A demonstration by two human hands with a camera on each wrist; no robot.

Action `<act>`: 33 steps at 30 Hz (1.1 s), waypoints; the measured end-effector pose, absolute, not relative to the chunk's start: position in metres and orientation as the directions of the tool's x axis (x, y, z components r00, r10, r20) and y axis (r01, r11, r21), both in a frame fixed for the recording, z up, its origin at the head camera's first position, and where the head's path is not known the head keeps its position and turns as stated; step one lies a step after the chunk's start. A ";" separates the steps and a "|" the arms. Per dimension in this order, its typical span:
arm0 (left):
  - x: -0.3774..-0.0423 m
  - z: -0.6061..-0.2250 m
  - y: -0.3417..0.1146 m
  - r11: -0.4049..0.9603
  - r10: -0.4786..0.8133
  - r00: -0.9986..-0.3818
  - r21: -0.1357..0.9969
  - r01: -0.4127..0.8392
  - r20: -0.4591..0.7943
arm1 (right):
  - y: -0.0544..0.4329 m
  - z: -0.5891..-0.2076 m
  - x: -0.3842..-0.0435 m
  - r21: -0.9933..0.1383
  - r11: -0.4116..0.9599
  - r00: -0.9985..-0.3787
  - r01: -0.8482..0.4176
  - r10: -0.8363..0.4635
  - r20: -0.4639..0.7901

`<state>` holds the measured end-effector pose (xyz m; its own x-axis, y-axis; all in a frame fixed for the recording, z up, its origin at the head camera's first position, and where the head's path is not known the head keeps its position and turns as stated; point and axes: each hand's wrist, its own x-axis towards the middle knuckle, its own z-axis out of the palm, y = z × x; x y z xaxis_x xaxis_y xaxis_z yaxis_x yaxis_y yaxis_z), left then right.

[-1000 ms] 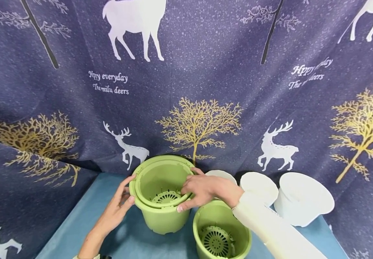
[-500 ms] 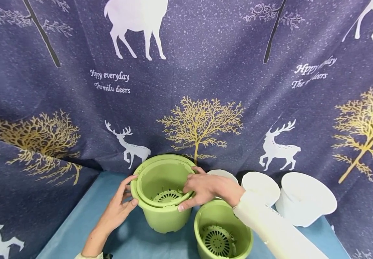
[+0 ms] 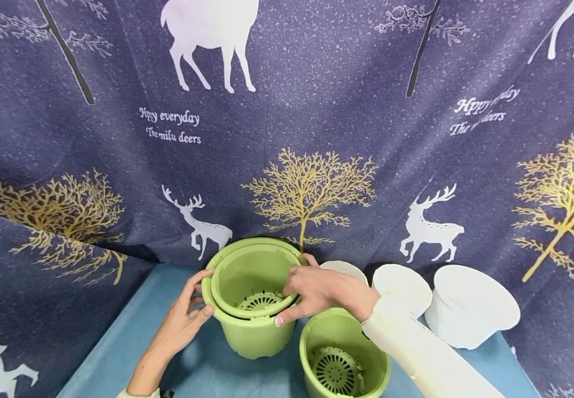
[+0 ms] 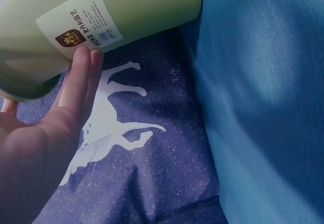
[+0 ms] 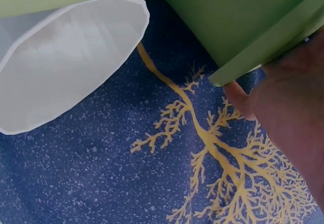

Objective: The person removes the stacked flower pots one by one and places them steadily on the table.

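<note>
Two green plastic flowerpots stand nested at the table's back centre: an inner flowerpot (image 3: pixel 247 273) inside an outer flowerpot (image 3: pixel 257 337). My right hand (image 3: pixel 312 290) grips the right rim, fingers curled over into the inner pot and thumb outside at the front. On the left side, my left hand (image 3: pixel 184 312) touches the outer pot, its index finger along the rim and the thumb near the front. In the left wrist view, straight fingers (image 4: pixel 78 77) rest on the pot's wall beside a printed label (image 4: pixel 81 24). The right wrist view shows a fingertip under the rim (image 5: pixel 268 44).
Another green flowerpot (image 3: pixel 386 367) with a slotted bottom stands at front right, below my right forearm. Behind it along the wall are three white pots, the largest white pot (image 3: pixel 471 304) at far right. A blue cloth (image 3: pixel 237 381) covers the table; a deer-patterned curtain (image 3: pixel 317 110) hangs behind.
The view shifts very slightly. My left thumb has lifted slightly off the rim's front. Both hands otherwise stay at the nested flowerpots, which stand as before.
</note>
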<state>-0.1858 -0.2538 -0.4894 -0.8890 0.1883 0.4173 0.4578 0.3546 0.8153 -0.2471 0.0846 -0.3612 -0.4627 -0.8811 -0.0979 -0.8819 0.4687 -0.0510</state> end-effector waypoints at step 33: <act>-0.182 -0.485 -0.251 0.377 0.169 -0.906 0.824 0.422 0.387 | 0.085 -0.354 -0.242 -0.073 0.451 -0.446 -0.890 -0.892 -0.073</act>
